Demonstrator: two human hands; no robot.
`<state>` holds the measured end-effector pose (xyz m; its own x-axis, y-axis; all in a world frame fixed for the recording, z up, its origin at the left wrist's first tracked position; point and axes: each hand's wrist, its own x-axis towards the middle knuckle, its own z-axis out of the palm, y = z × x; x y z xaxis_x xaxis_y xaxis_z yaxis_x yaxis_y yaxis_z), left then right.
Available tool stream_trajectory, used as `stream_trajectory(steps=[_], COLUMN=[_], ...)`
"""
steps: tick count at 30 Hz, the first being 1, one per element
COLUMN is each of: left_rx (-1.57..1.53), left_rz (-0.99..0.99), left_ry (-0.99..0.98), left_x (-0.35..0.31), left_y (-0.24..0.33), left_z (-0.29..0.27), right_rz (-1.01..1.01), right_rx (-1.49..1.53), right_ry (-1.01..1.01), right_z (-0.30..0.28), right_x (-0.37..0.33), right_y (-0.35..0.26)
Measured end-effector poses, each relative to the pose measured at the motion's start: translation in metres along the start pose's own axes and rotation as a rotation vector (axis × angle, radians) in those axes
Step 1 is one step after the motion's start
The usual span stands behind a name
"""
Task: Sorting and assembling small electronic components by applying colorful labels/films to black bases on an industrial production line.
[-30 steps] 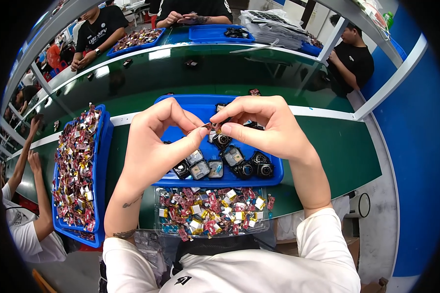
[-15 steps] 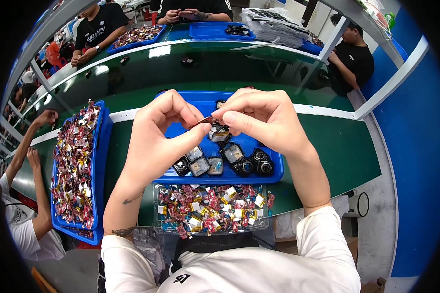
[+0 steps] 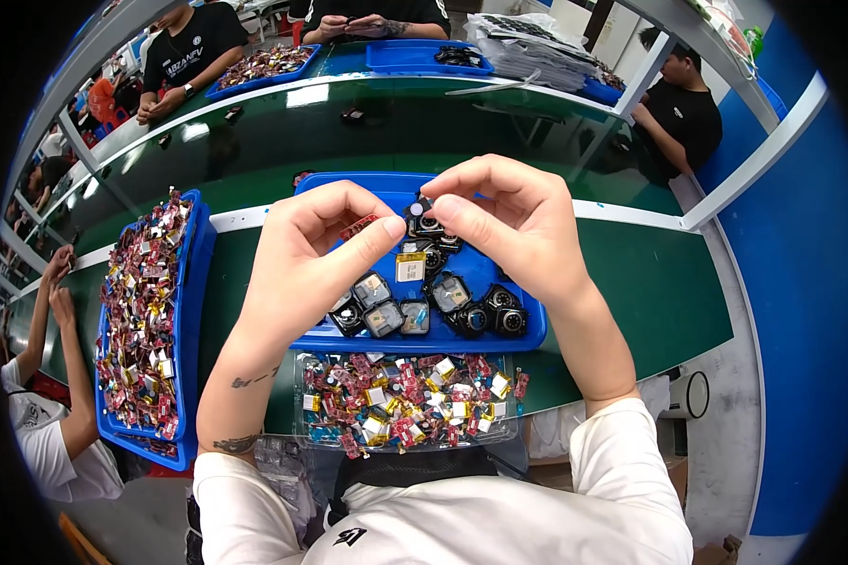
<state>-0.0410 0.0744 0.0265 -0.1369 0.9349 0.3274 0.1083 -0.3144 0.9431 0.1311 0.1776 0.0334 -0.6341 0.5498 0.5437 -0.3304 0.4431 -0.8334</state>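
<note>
Over a blue tray (image 3: 528, 325), both of my hands are raised with the fingertips a short way apart. A small red circuit board (image 3: 358, 226) is pinched between the thumb and fingers of my left hand (image 3: 316, 250). My right hand (image 3: 513, 226) closes on a small dark part (image 3: 425, 202), partly covered by its fingertips. Below the hands is a silver battery with yellow tape (image 3: 410, 267); whether it hangs from the board or lies in the tray I cannot tell. Several black watch cases (image 3: 449, 293) lie in the tray, some with pale insides showing.
A clear plastic tray (image 3: 301, 435) nearest me is heaped with red boards and batteries. To the left, a long blue tray (image 3: 190, 377) holds more, beside a co-worker's arms (image 3: 77, 377). Beyond a white rail, a green conveyor belt (image 3: 292, 127) carries a few small parts. Metal posts (image 3: 758, 174) frame the bench.
My hands have moved slightly apart, and the red board now sits lower inside the left hand's grip. The yellow-taped battery has come into clear view. Small parts on the belt have shifted left.
</note>
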Motion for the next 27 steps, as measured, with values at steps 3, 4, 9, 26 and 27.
stream_trajectory(steps=[3,4,9,26,27], left_rx=[0.034,0.033,-0.006,-0.083,-0.084], left_rz=[-0.031,-0.032,-0.092,-0.055,-0.071], left_ry=[-0.012,-0.013,-0.012,-0.005,-0.011], left_x=[-0.0010,-0.0009,0.0004,0.0008,0.0004], left_y=[0.0026,0.0031,0.0049,0.0007,0.0013], left_z=[0.0006,0.0012,0.0017,-0.0018,-0.0019], right_rz=[0.106,0.108,0.128,0.112,0.104], right_rx=[0.071,0.071,0.092,0.083,0.088], right_ry=[-0.065,-0.064,-0.058,-0.052,-0.054], right_z=[-0.0062,-0.0068,-0.0046,0.0017,0.0023], right_x=[0.0010,0.0010,0.0001,-0.0020,-0.0022], right_y=[0.0018,0.0036,0.0053,0.0062,0.0067])
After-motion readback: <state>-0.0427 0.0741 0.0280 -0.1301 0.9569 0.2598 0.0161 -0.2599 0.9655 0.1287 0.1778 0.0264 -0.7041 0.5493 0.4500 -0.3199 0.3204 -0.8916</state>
